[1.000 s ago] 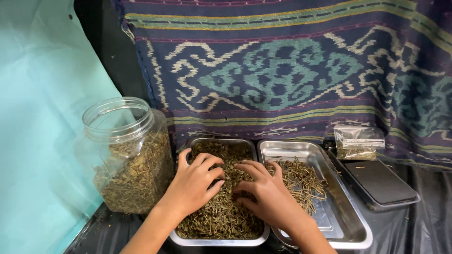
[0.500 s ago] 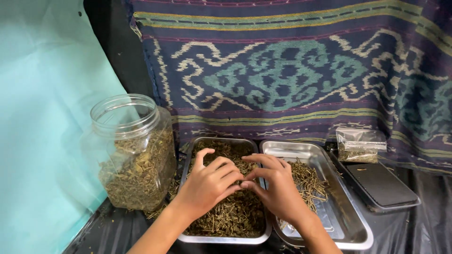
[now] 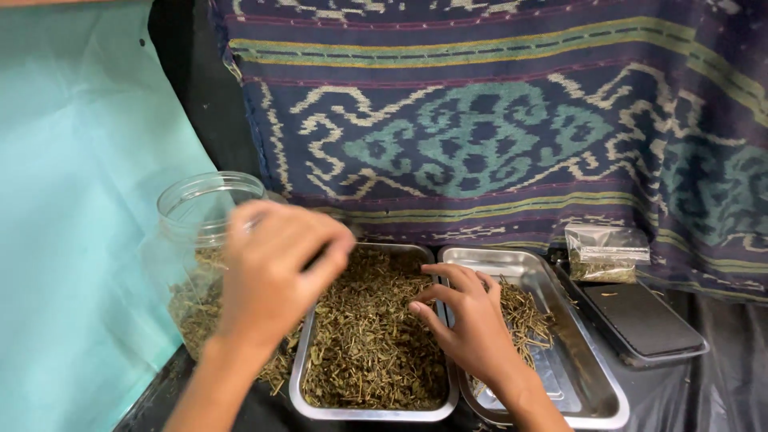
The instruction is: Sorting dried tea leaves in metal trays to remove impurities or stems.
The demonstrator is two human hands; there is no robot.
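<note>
hanging at the far left was a pale teal sheet (image 3: 72,224), and just right of it a clear wide-mouthed jar (image 3: 192,240) stood upright on the dark tabletop (image 3: 720,392), partly filled with dried, greenish-brown herb bits. the left hand (image 3: 272,268) was raised in front of the jar and above the near-left corner of the first tray, blurred, its fingers bunched together with the tips pinched narrow; whether any herb sat between them could not be told. below and right of it lay a rectangular steel tray (image 3: 368,412) heaped nearly full with chopped dried herbs (image 3: 368,352). the right hand (image 3: 468,316) rested low over the meeting edges of the two trays, fingers loosely spread and curled, thumb and fingertips touching the herb pile on the right side of the first tray, holding nothing clearly visible. touching that tray on the right was a second steel tray (image 3: 592,376), mostly bare metal, with a small scatter of longer stems (image 3: 524,308) beside the right hand's knuckles. further right sat a flat black rectangular scale-like slab (image 3: 640,320), and behind it a small clear plastic bag (image 3: 604,256) with some dried herb at its bottom leaned against a woven cloth (image 3: 496,128) of dark blue and purple with teal, cream and yellow patterns, which covered the whole background.
</note>
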